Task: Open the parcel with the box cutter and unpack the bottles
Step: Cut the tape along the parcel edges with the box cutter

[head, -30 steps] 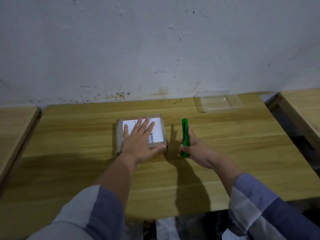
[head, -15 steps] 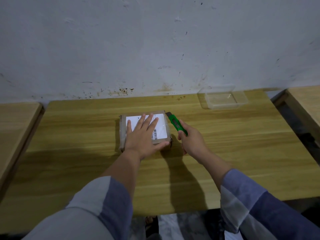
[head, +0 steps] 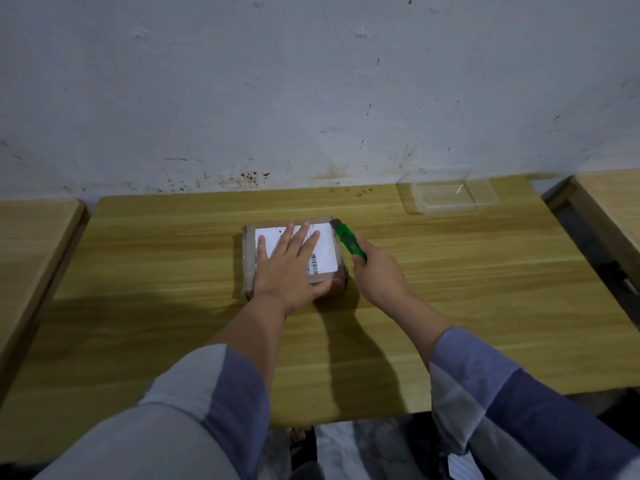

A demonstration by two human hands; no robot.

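Note:
A small brown cardboard parcel (head: 248, 258) with a white shipping label lies flat in the middle of the wooden table (head: 450, 271). My left hand (head: 289, 266) lies flat on top of it, fingers spread, thumb hooked over the near right corner. My right hand (head: 377, 271) grips a green box cutter (head: 348, 240), whose front end touches the parcel's far right corner. The parcel is closed and no bottles show.
A clear plastic tray (head: 446, 195) sits at the table's far right, against the stained white wall. Two more wooden tables flank this one, at the left (head: 31, 244) and at the right (head: 613, 202), each across a narrow gap.
My right hand has tilted the box cutter from upright beside the parcel and brought its tip to the parcel's far right corner. My left hand has stayed flat on the parcel.

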